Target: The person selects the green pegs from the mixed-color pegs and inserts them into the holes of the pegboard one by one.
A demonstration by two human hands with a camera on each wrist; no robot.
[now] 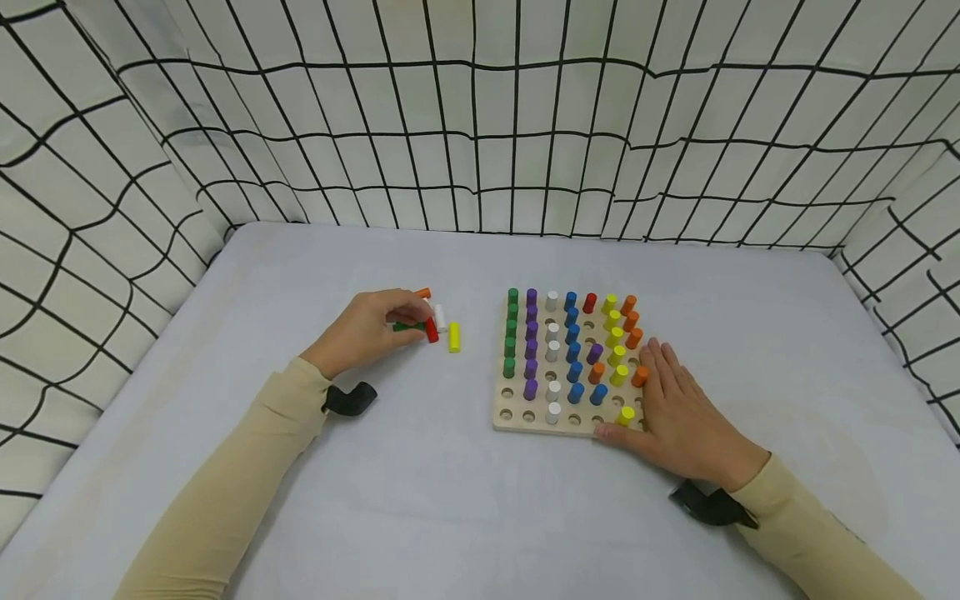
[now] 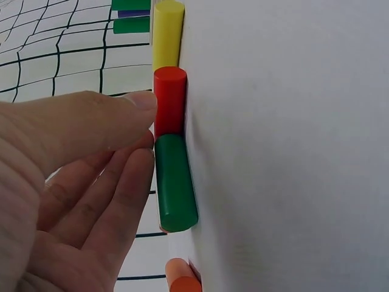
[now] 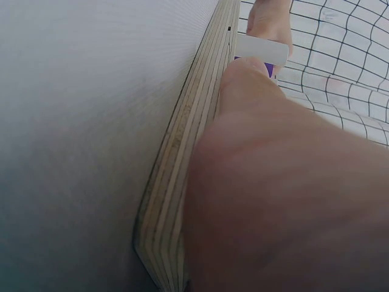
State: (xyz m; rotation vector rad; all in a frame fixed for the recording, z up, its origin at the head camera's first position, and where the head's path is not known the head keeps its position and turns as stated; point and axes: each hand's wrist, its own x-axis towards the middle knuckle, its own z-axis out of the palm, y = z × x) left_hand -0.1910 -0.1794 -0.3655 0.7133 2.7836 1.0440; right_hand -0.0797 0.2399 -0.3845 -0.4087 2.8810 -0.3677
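Observation:
My left hand [image 1: 372, 327] has its thumb and fingertips at a red peg [image 2: 171, 100] lying on the cloth, pinching it. A green peg [image 2: 175, 182] lies just under the other fingers. Close by are a yellow peg [image 1: 453, 337], a white peg [image 1: 440, 317] and an orange peg [image 1: 423, 292]. To the right lies a wooden pegboard [image 1: 517, 423] with columns of coloured pegs standing in its holes. Against its right side rests my right hand [image 1: 686, 417], fingers straight and thumb spread along the front edge. It covers the board's front right corner.
A white cloth [image 1: 420, 500] covers the table. Around the back and sides stand white walls with a black wire grid [image 1: 517, 133]. A dark wrist strap mount [image 1: 351, 399] hangs beside the left wrist, another [image 1: 708, 504] beside the right.

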